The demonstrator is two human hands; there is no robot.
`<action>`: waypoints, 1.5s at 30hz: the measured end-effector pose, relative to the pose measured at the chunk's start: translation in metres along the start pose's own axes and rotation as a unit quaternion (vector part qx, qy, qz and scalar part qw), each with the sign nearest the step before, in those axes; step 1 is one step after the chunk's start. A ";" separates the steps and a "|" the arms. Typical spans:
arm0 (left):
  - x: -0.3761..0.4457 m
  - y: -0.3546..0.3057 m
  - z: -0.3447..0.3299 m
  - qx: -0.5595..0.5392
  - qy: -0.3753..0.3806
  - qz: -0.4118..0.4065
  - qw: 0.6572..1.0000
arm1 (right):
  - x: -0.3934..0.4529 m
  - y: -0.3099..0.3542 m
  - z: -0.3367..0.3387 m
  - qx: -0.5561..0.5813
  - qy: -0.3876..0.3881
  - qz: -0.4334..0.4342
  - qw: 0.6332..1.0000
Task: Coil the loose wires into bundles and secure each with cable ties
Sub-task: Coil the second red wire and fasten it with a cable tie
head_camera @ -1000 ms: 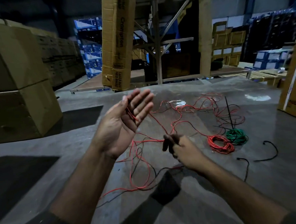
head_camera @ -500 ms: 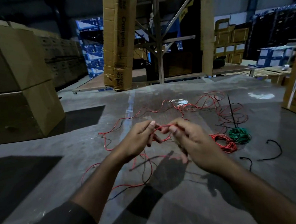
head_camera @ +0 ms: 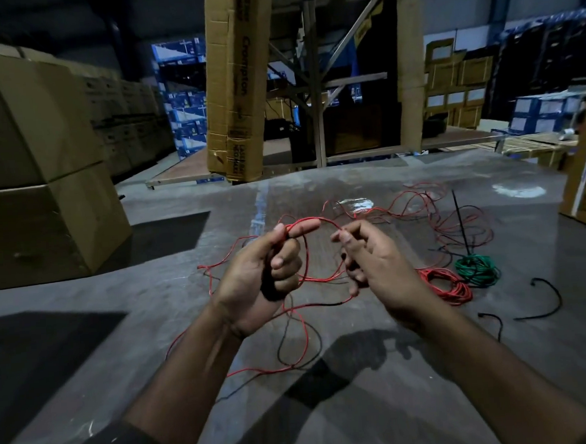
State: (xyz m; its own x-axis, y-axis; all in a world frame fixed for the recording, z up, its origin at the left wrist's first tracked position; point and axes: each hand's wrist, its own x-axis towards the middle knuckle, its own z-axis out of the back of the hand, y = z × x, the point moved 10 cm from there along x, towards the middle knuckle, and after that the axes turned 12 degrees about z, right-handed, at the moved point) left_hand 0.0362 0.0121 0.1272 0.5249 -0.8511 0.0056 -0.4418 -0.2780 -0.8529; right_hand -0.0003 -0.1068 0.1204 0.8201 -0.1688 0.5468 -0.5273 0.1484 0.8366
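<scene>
The left hand (head_camera: 264, 278) pinches the thin red insulated wire (head_camera: 305, 255) between thumb and forefinger, other fingers curled; the right hand (head_camera: 373, 261) pinches the same wire just right of it, apparently to shape a loop for coiling. Right of that loop lie a coiled red wire bundle (head_camera: 446, 286) and a green one (head_camera: 476, 270) on the grey surface (head_camera: 399, 404). Beyond stand cardboard boxes (head_camera: 37, 162) in a dim warehouse.

left hand (head_camera: 265, 275): a second ago raised with fingers spread, now lower, with the index finger out and the other fingers curled, pinching the red wire (head_camera: 305, 255).
right hand (head_camera: 373, 261): half a second ago touching the left hand, now apart from it, pinching the wire.
red wire: now arcs in a loop between the two hands.
</scene>
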 end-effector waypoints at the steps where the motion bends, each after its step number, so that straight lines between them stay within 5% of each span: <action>1: -0.002 -0.001 0.002 -0.005 -0.003 -0.002 1.000 | -0.004 -0.005 -0.002 0.044 0.002 -0.011 0.999; 4: -0.008 0.001 0.003 0.071 -0.033 0.003 0.997 | -0.008 -0.013 0.012 0.080 -0.043 -0.008 0.996; 7: -0.010 0.013 -0.003 0.145 -0.056 0.033 0.987 | -0.003 0.003 0.028 -0.064 -0.074 0.062 0.993; 15: -0.007 0.022 -0.018 0.035 -0.015 0.047 0.998 | 0.003 0.023 0.022 -0.187 -0.024 0.146 0.971; 20: -0.006 0.014 -0.023 -0.040 0.075 0.045 0.995 | -0.006 -0.002 0.023 -0.166 -0.026 0.077 0.983; 26: -0.008 -0.006 -0.025 -0.125 0.102 -0.007 0.987 | -0.030 -0.045 -0.004 0.011 -0.009 -0.056 0.998; 29: -0.011 -0.032 -0.015 -0.152 0.075 -0.067 0.983 | -0.039 -0.050 -0.018 0.065 0.023 -0.092 0.993; 33: -0.021 -0.069 0.003 -0.150 -0.003 -0.165 0.975 | -0.058 -0.064 -0.040 0.003 0.111 -0.119 0.987; 39: -0.029 -0.098 0.016 -0.125 -0.074 -0.267 0.953 | -0.062 -0.053 -0.044 -0.157 0.174 -0.008 0.972; 42: -0.031 -0.109 0.025 -0.069 -0.105 -0.270 0.955 | -0.077 -0.057 -0.051 -0.179 0.255 -0.012 0.950; 45: -0.025 -0.102 0.038 0.010 -0.153 -0.251 0.956 | -0.077 -0.043 -0.053 -0.279 0.278 0.073 0.916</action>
State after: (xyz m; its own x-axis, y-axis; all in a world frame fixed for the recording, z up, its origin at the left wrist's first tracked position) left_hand 0.0959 0.0789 0.1944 0.8568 -0.4414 0.2668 -0.0652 -0.6058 -0.7929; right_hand -0.0294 -0.0483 0.0406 0.8186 0.3918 0.4200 -0.5712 0.6318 0.5239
